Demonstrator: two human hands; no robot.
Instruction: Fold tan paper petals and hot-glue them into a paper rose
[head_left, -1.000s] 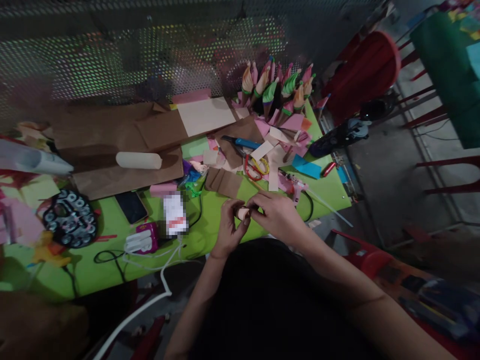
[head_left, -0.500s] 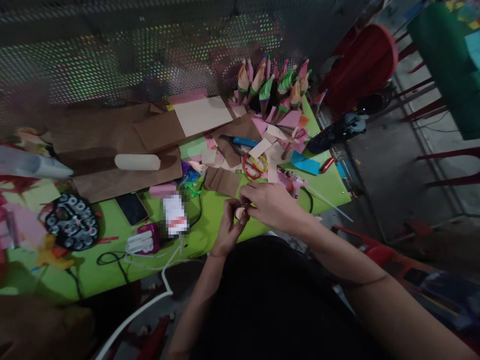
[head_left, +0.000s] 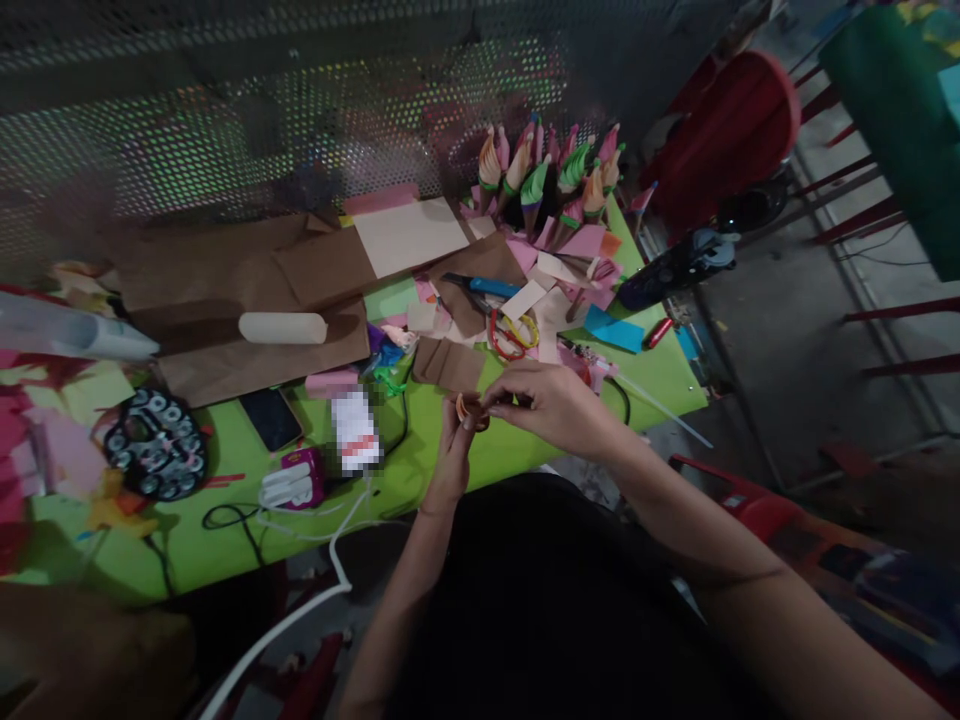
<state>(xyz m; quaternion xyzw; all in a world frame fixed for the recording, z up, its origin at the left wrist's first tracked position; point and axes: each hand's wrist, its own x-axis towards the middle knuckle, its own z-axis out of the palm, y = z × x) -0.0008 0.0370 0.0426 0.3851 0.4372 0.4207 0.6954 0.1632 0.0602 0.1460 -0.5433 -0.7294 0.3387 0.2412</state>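
In the head view my left hand point(head_left: 453, 455) is closed around a small paper piece point(head_left: 463, 407), orange on one side with a brown part toward the right. It resembles a small version of the swirl-topped paper cones point(head_left: 535, 185) standing at the back. My right hand point(head_left: 551, 400) has its fingertips pinched together at the brown part's edge; whatever lies between them is too small to make out. Just behind the hands is a stack of brown paper pieces point(head_left: 448, 364). Scissors point(head_left: 508, 338) with red and yellow handles lie beyond, beside a blue cutter knife point(head_left: 487, 285).
A pink glue gun point(head_left: 596, 368) lies right of my right hand. Left on the green table point(head_left: 420, 470) are a phone point(head_left: 271, 418), a white-screened device point(head_left: 355, 430), white earbuds point(head_left: 289, 485) and cables. A white roll point(head_left: 283, 328) rests on brown paper point(head_left: 217, 360). A dark bottle point(head_left: 667, 275) stands right.
My left hand has turned the paper piece so its orange side faces up and left. My right hand has shifted slightly right, and its fingers have drawn back from the piece's top.
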